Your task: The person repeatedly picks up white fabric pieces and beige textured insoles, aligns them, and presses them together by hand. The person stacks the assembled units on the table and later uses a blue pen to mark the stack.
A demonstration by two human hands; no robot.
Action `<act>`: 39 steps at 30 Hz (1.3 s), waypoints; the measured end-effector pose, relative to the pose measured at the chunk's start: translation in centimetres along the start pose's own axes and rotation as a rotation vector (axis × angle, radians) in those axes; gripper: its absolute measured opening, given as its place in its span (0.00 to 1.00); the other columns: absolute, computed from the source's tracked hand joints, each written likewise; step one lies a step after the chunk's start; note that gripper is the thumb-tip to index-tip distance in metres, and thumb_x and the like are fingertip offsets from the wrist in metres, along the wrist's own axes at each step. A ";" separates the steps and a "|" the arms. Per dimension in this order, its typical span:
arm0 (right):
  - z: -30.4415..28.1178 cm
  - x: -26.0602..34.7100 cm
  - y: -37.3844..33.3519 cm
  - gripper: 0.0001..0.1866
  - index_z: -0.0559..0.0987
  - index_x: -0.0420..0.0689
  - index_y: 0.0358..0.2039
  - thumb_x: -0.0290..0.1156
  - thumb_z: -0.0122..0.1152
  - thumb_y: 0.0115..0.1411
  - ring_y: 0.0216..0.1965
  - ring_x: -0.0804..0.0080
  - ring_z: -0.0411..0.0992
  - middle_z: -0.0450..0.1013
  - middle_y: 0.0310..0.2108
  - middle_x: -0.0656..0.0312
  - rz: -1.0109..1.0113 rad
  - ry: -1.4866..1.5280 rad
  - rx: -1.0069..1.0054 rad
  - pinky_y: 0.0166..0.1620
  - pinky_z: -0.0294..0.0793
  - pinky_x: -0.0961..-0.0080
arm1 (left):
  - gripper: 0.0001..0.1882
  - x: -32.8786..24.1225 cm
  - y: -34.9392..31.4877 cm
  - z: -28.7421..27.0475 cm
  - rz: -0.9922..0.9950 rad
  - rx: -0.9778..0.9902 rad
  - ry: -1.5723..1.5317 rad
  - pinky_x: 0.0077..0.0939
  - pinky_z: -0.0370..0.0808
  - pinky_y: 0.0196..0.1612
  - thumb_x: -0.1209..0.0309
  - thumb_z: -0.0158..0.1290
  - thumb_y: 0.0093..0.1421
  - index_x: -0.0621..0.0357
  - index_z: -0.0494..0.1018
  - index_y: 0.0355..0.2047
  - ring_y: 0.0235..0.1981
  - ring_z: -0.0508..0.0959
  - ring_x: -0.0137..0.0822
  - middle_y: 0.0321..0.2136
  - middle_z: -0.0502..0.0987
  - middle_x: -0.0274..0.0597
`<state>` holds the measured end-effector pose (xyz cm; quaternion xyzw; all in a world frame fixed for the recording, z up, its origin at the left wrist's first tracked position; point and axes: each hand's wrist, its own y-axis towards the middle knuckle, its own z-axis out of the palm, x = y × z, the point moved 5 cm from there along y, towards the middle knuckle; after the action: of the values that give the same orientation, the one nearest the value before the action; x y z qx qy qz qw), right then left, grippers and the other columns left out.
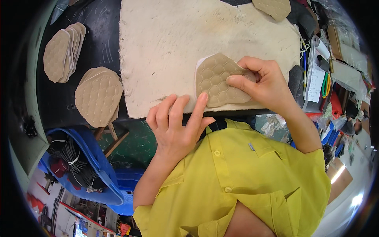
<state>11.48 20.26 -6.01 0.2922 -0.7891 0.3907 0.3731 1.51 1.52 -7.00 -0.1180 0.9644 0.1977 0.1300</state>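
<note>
A beige quilted piece (217,81) with a honeycomb pattern and a pale backing edge lies near the front edge of the cream board (166,51). My right hand (262,81) pinches its right side between thumb and fingers; the thumb presses on top. My left hand (179,122) rests at the board's front edge with fingers spread, its index fingertip touching the piece's lower left edge. Left of the board, a stack of similar beige pieces (98,96) lies on the black table surface, and a fanned stack of the same pieces (59,57) sits farther off.
Another beige piece (273,8) lies at the board's far right. Papers (315,83), pens and coloured bands sit along the right edge. Below the table at left stands a blue bin (110,179) holding dark bundled strips (75,162).
</note>
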 end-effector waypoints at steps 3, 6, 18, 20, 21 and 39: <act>0.1 1.0 -0.3 0.07 0.80 0.38 0.35 0.22 0.67 0.56 0.24 0.87 0.66 0.73 0.23 0.67 -0.132 -0.136 -0.039 0.25 0.64 0.84 | 0.22 -0.6 0.9 -0.1 0.142 0.056 0.018 0.38 0.66 0.52 0.51 0.50 0.66 0.58 0.79 0.44 0.54 0.72 0.45 0.50 0.75 0.45; 0.5 1.8 -1.0 0.09 0.80 0.40 0.37 0.24 0.68 0.54 0.24 0.68 0.72 0.76 0.27 0.57 -0.331 -0.296 -0.136 0.28 0.71 0.76 | 0.19 -0.6 2.3 -0.4 0.187 0.085 -0.129 0.38 0.72 0.50 0.60 0.53 0.65 0.66 0.79 0.41 0.53 0.75 0.46 0.48 0.77 0.50; 0.5 1.8 -0.4 0.13 0.79 0.38 0.40 0.25 0.67 0.54 0.28 0.56 0.78 0.77 0.29 0.50 -0.297 -0.222 -0.131 0.31 0.77 0.71 | 0.18 -1.5 4.1 0.7 0.124 0.078 -0.011 0.26 0.74 0.41 0.77 0.51 0.54 0.73 0.76 0.44 0.45 0.77 0.41 0.52 0.75 0.55; 0.4 1.6 -0.4 0.13 0.78 0.38 0.40 0.25 0.67 0.54 0.28 0.60 0.77 0.77 0.28 0.52 -0.271 -0.212 -0.139 0.31 0.76 0.73 | 0.20 -1.7 4.3 0.8 0.131 0.089 0.047 0.25 0.72 0.39 0.77 0.51 0.52 0.73 0.76 0.45 0.43 0.76 0.39 0.54 0.74 0.55; 0.4 1.4 -0.4 0.14 0.77 0.37 0.41 0.25 0.68 0.54 0.28 0.65 0.77 0.77 0.29 0.53 -0.254 -0.214 -0.148 0.32 0.75 0.75 | 0.20 -1.8 4.3 0.8 0.134 0.095 0.070 0.24 0.72 0.38 0.77 0.50 0.52 0.74 0.76 0.46 0.42 0.75 0.39 0.54 0.73 0.56; -0.9 -2.1 -2.3 0.09 0.79 0.36 0.29 0.30 0.66 0.58 0.19 0.81 0.73 0.76 0.19 0.59 0.118 0.247 -0.269 0.23 0.71 0.82 | 0.20 -3.2 5.9 1.1 0.148 0.204 0.180 0.30 0.78 0.44 0.79 0.49 0.53 0.72 0.75 0.47 0.46 0.77 0.48 0.51 0.74 0.63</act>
<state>14.65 20.12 -6.42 0.1429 -0.7983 0.3357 0.4791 3.14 7.85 -4.94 -0.0499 0.9933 0.0961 0.0395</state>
